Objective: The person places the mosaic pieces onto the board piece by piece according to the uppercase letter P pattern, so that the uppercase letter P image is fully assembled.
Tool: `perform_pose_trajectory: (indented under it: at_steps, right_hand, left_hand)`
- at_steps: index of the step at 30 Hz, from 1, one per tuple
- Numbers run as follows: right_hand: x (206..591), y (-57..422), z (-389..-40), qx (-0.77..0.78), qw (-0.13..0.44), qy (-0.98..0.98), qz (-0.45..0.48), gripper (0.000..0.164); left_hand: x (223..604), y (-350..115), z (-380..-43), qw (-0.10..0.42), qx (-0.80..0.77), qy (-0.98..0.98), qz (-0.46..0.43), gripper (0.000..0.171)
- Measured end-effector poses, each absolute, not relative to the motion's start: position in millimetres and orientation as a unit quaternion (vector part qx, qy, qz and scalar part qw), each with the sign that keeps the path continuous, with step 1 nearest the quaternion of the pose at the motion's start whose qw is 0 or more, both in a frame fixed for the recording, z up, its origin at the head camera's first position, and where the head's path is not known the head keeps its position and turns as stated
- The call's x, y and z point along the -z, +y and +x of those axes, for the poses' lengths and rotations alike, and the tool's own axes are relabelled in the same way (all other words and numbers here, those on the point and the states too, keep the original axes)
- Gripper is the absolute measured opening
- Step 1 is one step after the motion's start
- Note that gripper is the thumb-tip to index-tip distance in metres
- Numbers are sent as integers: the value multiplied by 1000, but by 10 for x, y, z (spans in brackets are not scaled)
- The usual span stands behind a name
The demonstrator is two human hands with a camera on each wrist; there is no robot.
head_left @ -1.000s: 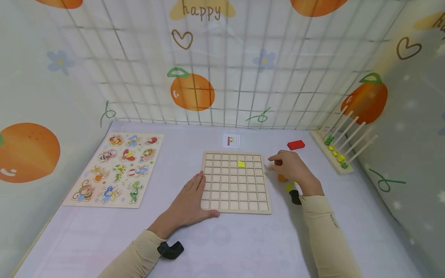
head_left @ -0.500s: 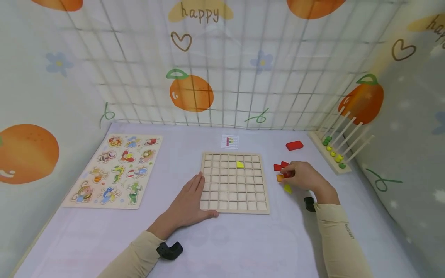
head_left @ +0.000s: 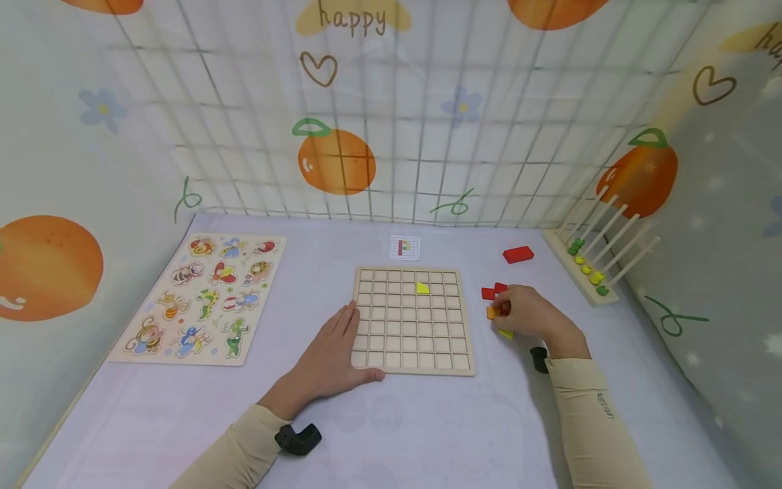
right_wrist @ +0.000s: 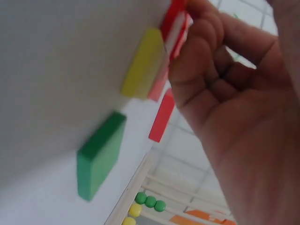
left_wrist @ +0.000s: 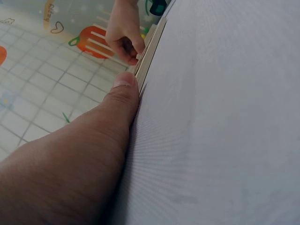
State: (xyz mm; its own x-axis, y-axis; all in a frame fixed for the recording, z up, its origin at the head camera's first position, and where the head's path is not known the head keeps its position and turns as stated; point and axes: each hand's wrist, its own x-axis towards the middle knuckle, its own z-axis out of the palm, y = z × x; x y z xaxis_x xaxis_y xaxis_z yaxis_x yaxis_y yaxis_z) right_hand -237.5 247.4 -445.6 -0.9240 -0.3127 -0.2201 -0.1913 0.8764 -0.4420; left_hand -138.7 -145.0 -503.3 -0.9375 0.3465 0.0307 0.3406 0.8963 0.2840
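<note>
Two fingers and thumb of the right hand (head_left: 530, 312) pinch a small red tile (right_wrist: 176, 21) among loose tiles just right of the grid board (head_left: 413, 319). Left hand (head_left: 332, 353) lies flat, fingers straight, against the board's left edge. Tile looks light, stiff, smooth; best taken by its thin edges.

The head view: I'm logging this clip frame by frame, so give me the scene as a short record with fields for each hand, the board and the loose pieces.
left hand: rests flat against the wooden grid board's left edge
right hand: fingers curled over small coloured wooden blocks, right of the board
wooden grid board: flat on the table, one yellow tile in an upper cell
loose pieces: red blocks, orange block, larger red block farther back
</note>
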Motion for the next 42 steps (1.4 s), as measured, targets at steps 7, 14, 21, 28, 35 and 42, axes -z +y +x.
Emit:
perform_pose_trajectory:
  at_steps: [7,14,21,28,35,42]
  right_hand:
    - [4507,2462,-2411,199,148,961,-122,18]
    - [4472,2448,-2401,194,113,962,-156,10]
    - [4333,2282,-2413,196,82,959,-188,13]
    - [4276,2026,-2491,206,65,955,-204,18]
    - [4211,1660,-2578,222,74,943,-235,14]
    - [4272,1378,-2678,225,82,939,-248,13]
  left_hand:
    - [4999,-1441,-1385,19,-149,973,177,131]
    - [4982,-1434,-1380,23,-148,973,176,130]
    - [5011,-1450,-1392,11,-139,974,179,130]
    - [5005,-1455,-1380,19,-148,973,177,131]
    - [5000,-1448,-1378,21,-153,972,175,130]
    - [4991,-1444,-1380,34,-151,973,171,131]
